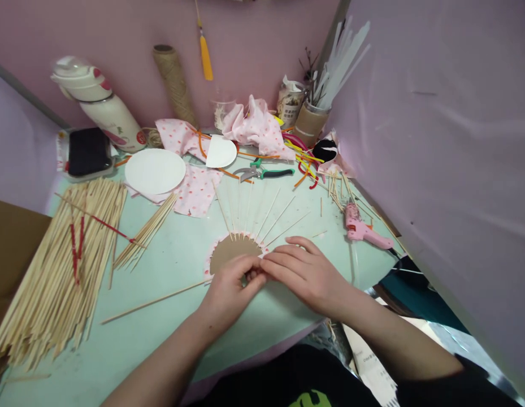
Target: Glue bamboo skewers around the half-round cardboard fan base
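A half-round brown cardboard piece (234, 253), edged with pink dotted fabric, lies on the table before me. Several thin wooden sticks (268, 210) fan out from its curved edge. My left hand (234, 282) covers the piece's lower right part, thumb and forefinger pinched together at its right end. Meeting those fingertips, my right hand (307, 274) reaches in from the right with its fingers close together and its thumb hidden. What either hand grips is too small and covered to make out. One longer stick (156, 301) lies left of my left hand.
Bundled wooden sticks (71, 265) cover the left side. A white oval (155, 171), pink dotted fabric (197, 195) and green-handled pruning shears (266, 172) lie behind the piece. At right rests a pink glue gun (364, 230). A bottle (101, 107) and twine roll (175, 85) stand at the back.
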Tool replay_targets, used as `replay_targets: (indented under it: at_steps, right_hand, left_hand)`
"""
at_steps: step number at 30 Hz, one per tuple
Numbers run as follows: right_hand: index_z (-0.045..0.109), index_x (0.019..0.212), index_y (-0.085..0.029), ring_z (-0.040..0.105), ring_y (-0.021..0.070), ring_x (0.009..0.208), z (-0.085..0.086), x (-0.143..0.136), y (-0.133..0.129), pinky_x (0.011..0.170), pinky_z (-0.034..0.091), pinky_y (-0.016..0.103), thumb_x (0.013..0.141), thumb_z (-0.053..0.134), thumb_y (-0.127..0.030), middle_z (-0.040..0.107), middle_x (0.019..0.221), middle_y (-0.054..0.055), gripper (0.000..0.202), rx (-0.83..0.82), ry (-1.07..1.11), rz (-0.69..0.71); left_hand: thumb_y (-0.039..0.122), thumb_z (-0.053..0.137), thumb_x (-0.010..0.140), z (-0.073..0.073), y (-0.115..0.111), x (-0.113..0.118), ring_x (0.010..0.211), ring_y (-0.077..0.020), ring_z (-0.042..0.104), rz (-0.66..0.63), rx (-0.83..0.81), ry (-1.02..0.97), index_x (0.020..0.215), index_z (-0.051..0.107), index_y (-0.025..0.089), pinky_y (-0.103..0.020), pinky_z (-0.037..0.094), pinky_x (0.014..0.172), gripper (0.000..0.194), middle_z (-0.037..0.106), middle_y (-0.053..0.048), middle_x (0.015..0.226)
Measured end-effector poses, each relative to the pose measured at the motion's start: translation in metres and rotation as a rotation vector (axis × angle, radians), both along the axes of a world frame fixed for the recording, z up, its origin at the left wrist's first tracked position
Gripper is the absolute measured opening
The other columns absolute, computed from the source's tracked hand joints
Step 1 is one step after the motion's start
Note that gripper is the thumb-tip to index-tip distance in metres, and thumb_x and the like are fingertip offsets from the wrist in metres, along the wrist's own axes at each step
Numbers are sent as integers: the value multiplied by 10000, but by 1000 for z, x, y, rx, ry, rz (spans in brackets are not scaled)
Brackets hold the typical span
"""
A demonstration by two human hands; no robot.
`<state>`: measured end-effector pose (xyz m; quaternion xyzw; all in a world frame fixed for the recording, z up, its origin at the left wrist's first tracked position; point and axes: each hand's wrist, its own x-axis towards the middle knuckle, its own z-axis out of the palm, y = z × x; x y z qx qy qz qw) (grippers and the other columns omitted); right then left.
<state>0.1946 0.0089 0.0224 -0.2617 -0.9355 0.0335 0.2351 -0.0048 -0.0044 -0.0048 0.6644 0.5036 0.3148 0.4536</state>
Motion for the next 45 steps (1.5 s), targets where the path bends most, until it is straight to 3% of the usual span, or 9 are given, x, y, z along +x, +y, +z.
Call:
replay_targets:
  at_steps: [4, 7, 9, 15, 23, 27, 34, 45]
  right_hand:
    - [619, 1240, -149, 617, 204, 869, -22, 16, 14, 783, 491, 367, 1013, 420, -126, 735, 955, 88, 302, -55, 51, 14]
    - [677, 1137, -187, 616, 218, 901, -28, 39, 25, 774, 486, 370, 1002, 403, -117, 713, 984, 99, 312, -97, 15, -130]
    - [701, 1076, -209, 608, 225, 904, -32, 47, 32, 758, 491, 369, 991, 408, -120, 694, 1003, 103, 318, -119, -5, -228]
    - [706, 1035, -220, 571, 212, 857, -41, 47, 42, 730, 490, 358, 990, 421, -113, 679, 915, 86, 308, -140, 14, -224]
    - [705, 1025, -194, 562, 212, 862, -42, 46, 48, 724, 496, 351, 991, 451, -106, 688, 908, 86, 271, -118, 19, -194]
    - [705, 1017, -183, 562, 214, 866, -43, 45, 49, 727, 499, 351, 984, 463, -100, 688, 903, 87, 258, -125, 15, -186]
    - [707, 1016, -179, 555, 213, 873, -44, 45, 48, 728, 486, 342, 975, 464, -80, 690, 915, 87, 265, -137, -20, -202]
    - [665, 1061, -170, 574, 215, 911, -47, 46, 48, 800, 454, 363, 991, 450, -95, 698, 961, 83, 238, -166, -80, -220]
  left_hand:
    - [298, 666, 845, 3, 1, -5, 733, -175, 634, 76, -20, -10, 858, 715, 234, -285, 501, 688, 82, 714, -18, 800]
    - [286, 596, 906, 8, 3, -12, 797, -182, 641, 235, 116, 46, 907, 699, 231, -294, 504, 719, 117, 712, -34, 878]
    - [246, 553, 930, 10, 5, -16, 841, -186, 639, 259, 246, 134, 902, 689, 223, -301, 498, 751, 141, 704, -43, 896]
    - [109, 519, 911, -8, 8, -16, 914, -220, 626, -5, 449, 333, 987, 716, 190, -371, 489, 838, 226, 707, -74, 952]
    - [23, 468, 866, -15, 5, -17, 895, -240, 589, -131, 506, 508, 1151, 701, 195, -398, 486, 789, 406, 682, -93, 952]
    - [37, 467, 876, -17, 4, -16, 871, -236, 561, -153, 526, 573, 1194, 693, 217, -397, 479, 781, 430, 661, -91, 931]
    - [4, 470, 864, -20, 5, -14, 830, -226, 534, -146, 634, 606, 1147, 705, 159, -389, 471, 758, 399, 637, -94, 892]
    - [-13, 483, 840, -14, 4, -14, 859, -234, 566, -139, 602, 583, 1098, 706, 134, -394, 498, 768, 371, 658, -104, 909]
